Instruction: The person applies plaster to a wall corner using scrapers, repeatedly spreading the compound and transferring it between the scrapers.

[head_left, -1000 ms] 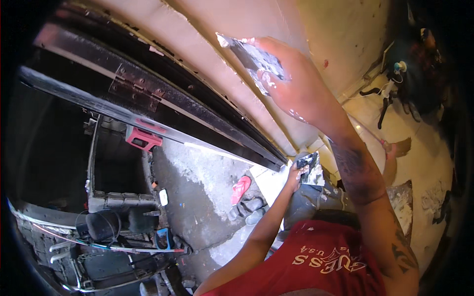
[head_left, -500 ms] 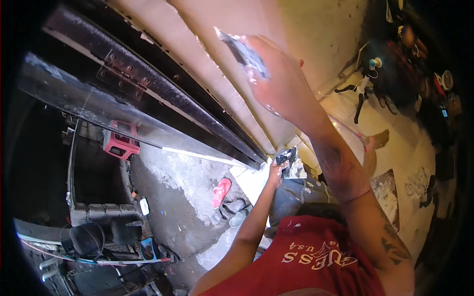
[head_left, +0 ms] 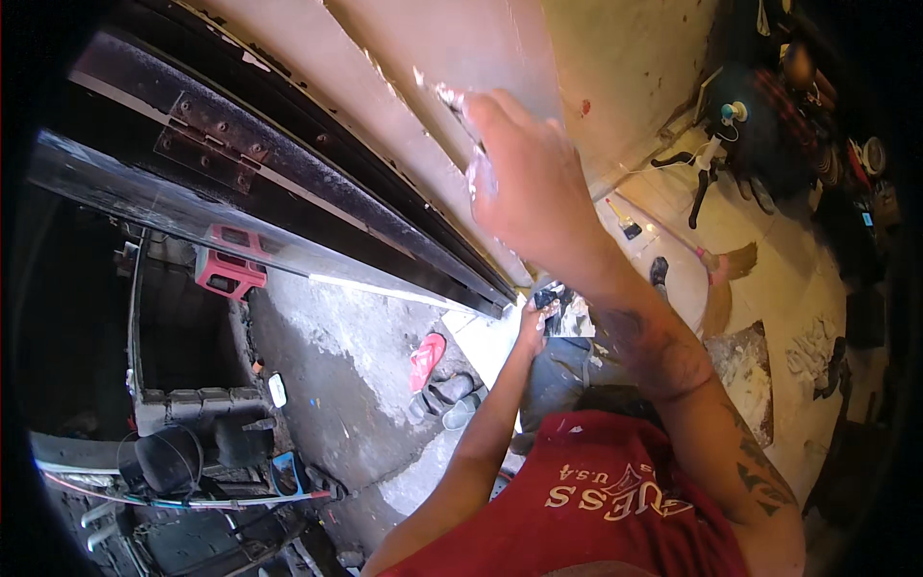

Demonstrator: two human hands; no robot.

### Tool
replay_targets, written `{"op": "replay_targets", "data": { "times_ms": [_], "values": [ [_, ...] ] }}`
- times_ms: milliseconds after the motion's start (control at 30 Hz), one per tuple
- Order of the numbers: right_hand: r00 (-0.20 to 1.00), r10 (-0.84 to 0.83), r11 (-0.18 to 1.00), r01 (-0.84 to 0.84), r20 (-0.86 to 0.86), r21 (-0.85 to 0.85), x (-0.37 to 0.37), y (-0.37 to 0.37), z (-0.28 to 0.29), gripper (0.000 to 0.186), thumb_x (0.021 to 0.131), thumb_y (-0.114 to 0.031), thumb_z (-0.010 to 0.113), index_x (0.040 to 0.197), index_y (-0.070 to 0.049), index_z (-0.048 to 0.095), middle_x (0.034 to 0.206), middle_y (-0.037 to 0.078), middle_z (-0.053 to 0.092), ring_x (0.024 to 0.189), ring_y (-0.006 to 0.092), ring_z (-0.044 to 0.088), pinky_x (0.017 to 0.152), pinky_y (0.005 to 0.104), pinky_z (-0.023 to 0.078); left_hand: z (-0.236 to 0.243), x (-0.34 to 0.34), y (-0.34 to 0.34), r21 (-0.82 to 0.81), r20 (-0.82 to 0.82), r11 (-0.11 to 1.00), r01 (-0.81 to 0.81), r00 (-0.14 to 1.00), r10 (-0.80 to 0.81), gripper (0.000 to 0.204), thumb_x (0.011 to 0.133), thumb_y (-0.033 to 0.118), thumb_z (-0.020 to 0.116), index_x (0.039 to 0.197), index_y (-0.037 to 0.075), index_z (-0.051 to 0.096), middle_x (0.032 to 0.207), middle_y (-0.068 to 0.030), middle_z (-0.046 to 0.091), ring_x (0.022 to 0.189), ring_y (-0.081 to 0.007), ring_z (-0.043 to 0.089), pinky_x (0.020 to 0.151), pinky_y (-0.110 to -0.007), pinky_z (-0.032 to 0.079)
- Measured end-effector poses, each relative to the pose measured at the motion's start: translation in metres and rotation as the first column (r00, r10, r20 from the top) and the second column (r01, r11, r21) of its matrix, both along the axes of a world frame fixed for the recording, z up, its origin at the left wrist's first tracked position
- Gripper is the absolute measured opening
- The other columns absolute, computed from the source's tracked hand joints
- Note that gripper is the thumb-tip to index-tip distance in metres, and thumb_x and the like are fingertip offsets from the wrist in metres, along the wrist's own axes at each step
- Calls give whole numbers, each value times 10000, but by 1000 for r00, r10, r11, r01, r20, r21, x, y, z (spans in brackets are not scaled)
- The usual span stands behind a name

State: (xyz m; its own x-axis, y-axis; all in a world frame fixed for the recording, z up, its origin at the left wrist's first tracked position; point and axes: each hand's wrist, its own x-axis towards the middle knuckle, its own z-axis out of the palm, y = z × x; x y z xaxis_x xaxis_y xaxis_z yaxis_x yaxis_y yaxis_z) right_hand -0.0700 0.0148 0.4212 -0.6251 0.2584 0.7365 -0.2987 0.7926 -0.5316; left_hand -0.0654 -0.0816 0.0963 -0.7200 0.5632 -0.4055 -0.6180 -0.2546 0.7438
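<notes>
Raised in front of me, my right hand [head_left: 529,178] is closed around a putty knife [head_left: 450,104]. The blade, smeared with white filler, is seen nearly edge-on beside the raised corner strip of the wall [head_left: 409,106]. White smears also mark the fingers. Lower down, close to my body, my left hand [head_left: 533,325] grips a flat plate [head_left: 575,319] with white filler and dark patches on it. Its handle is mostly hidden by the fingers.
A dark metal door frame with a hinge [head_left: 212,142] runs along the left. Beyond it are a pink plastic stool [head_left: 231,264], a pink slipper [head_left: 427,361] and other footwear. To the right lie a paintbrush [head_left: 630,229], a broom [head_left: 733,264] and a small tripod [head_left: 707,173].
My right hand has shifted slightly lower with the putty knife, whose blade has turned more edge-on. The left hand still holds the plate, nearly in place. The view has shifted slightly.
</notes>
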Motion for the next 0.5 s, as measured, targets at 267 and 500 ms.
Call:
{"op": "replay_targets", "data": {
  "times_ms": [267,500],
  "values": [
    [999,48,999,-48,-21,-14,-13,-18,6,393,625,7,480,1015,-30,449,906,144,495,786,339,490,674,396,375,-4,-2,-2,18,32,1000,0,999,0,288,703,-21,549,987,23,540,909,-41,582,807,-127,546,736,-240,427],
    [990,29,999,-33,138,22,13,11,-11,347,621,-11,502,968,-11,481,859,160,515,809,317,513,672,391,392,1,1,5,31,6,999,7,1000,-7,288,701,-24,543,987,10,533,920,-59,579,812,-146,553,728,-260,443]
  ]
}}
